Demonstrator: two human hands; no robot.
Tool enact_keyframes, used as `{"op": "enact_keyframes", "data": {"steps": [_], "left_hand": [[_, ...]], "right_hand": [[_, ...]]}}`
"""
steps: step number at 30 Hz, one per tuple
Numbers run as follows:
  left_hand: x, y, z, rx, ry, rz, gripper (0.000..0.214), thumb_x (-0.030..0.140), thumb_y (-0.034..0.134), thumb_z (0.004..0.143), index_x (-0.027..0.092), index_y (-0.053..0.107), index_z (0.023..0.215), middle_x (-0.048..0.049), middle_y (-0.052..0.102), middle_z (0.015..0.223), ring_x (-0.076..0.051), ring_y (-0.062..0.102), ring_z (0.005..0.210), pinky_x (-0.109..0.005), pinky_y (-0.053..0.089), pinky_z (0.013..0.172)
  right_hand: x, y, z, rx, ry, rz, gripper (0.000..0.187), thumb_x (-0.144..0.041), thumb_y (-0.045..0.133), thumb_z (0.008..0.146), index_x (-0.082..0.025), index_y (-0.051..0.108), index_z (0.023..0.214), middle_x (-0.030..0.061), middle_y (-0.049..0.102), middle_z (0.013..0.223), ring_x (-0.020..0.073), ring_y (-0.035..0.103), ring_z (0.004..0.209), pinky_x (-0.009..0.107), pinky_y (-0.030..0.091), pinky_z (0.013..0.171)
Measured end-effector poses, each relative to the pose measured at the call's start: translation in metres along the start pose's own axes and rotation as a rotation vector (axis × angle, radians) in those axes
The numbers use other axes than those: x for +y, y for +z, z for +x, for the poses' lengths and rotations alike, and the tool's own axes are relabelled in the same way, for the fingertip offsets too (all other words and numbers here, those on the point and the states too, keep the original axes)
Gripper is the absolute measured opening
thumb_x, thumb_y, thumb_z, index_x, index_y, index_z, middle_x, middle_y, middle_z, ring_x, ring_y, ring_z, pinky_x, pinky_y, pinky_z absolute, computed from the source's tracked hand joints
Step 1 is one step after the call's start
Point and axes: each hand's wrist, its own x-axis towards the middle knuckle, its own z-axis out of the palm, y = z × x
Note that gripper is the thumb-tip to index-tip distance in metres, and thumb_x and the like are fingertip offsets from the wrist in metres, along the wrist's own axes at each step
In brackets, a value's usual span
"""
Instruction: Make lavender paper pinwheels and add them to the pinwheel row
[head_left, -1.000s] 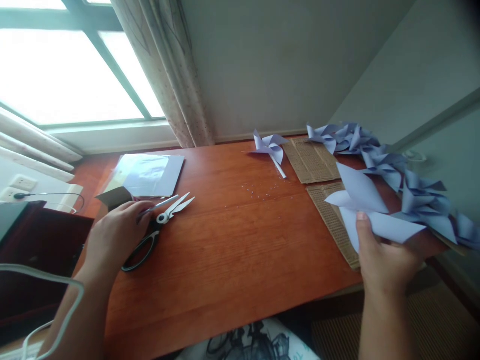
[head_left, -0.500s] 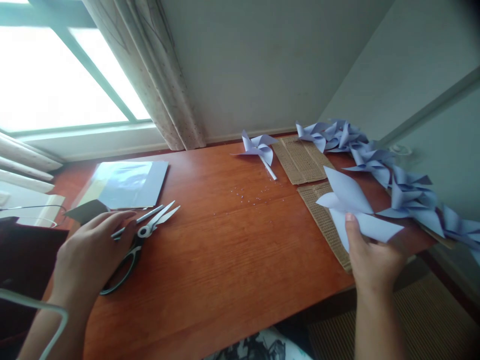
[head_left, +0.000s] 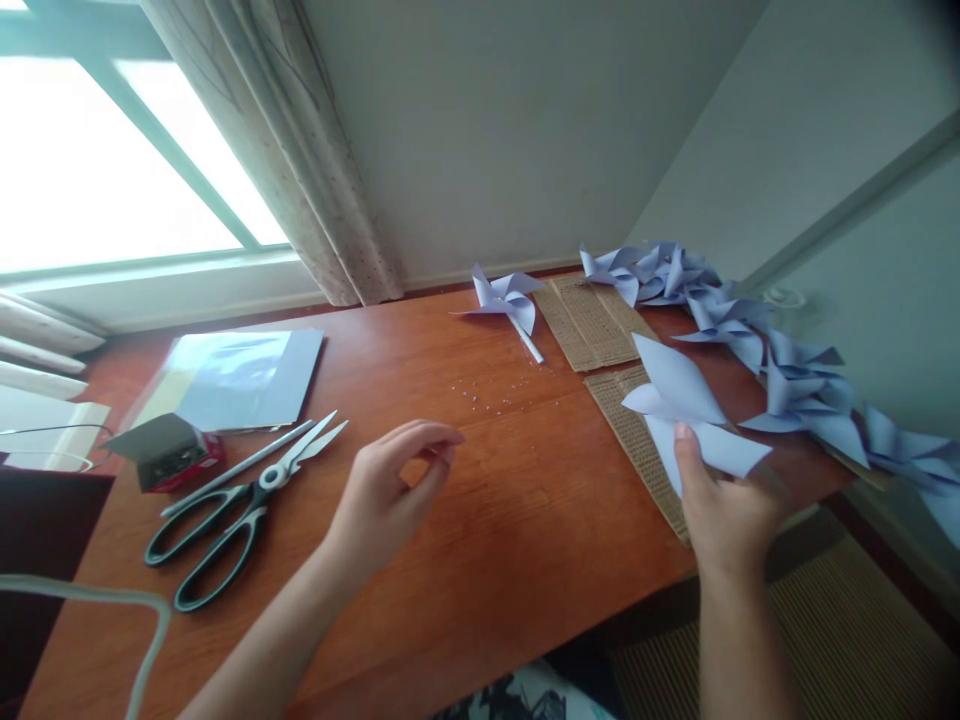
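Observation:
My right hand (head_left: 731,510) grips a white paper pinwheel (head_left: 686,400) above a piece of corrugated cardboard, thumb on its front. Over the middle of the table, my left hand (head_left: 397,480) is closed in a pinch; whatever lies between the fingertips is too small to make out. Left of it are scissors (head_left: 271,476) with black and grey handles, blades slightly apart. A thin white paper stick (head_left: 240,468) lies alongside them. Beyond the handles stands a small red box (head_left: 196,462) with its grey flap raised and dark contents inside.
A pinwheel on a stick (head_left: 506,300) lies at the table's back edge. Several pinwheels (head_left: 802,385) line the right side. Cardboard pieces (head_left: 589,322) lie near them, and tiny paper scraps (head_left: 491,395) dot the tabletop. A plastic-covered stack of paper (head_left: 240,375) rests at the back left.
My left hand has moved right, from the small box to the middle of the table, uncovering the box and scissor handles. My right hand still holds the pinwheel. The view has shifted slightly.

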Motion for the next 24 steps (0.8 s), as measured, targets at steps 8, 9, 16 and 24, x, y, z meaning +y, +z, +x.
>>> {"op": "enact_keyframes", "data": {"steps": [8,9,16,24], "left_hand": [[0.018,0.087,0.03,-0.237,-0.208,-0.461,0.016,0.02,0.061,0.084,0.02,0.071,0.096,-0.0094,0.076,0.101,-0.022,0.071,0.093,-0.033,0.056,0.083],[0.02,0.096,0.035,-0.235,-0.227,-0.507,0.017,0.019,0.062,0.083,0.019,0.071,0.097,-0.0097,0.076,0.102,-0.022,0.07,0.095,-0.034,0.055,0.086],[0.034,0.135,0.075,-0.079,-0.428,-0.702,0.031,0.018,0.065,0.078,0.018,0.065,0.109,-0.0144,0.067,0.13,-0.027,0.066,0.112,-0.039,0.049,0.098],[0.044,0.169,0.117,0.039,-0.469,-0.819,0.043,0.012,0.059,0.071,0.017,0.057,0.114,-0.0133,0.07,0.12,-0.023,0.065,0.112,-0.032,0.049,0.093]], "right_hand": [[0.002,0.001,0.012,-0.045,-0.072,-0.027,0.022,-0.036,0.065,0.092,-0.017,0.074,0.084,0.0096,0.077,0.08,0.0236,0.072,0.073,0.032,0.054,0.069],[0.004,0.001,0.014,-0.055,-0.094,-0.034,0.022,-0.036,0.064,0.092,-0.018,0.073,0.082,0.009,0.076,0.079,0.0231,0.071,0.072,0.032,0.053,0.07],[0.013,0.016,0.032,-0.083,-0.317,-0.016,0.015,-0.025,0.061,0.094,-0.019,0.075,0.09,0.0089,0.077,0.087,0.023,0.068,0.081,0.034,0.053,0.08],[0.004,0.073,0.102,-0.176,-0.535,-0.119,0.021,-0.015,0.058,0.091,-0.016,0.076,0.102,0.0102,0.077,0.099,0.0273,0.064,0.093,0.037,0.048,0.084]]}}
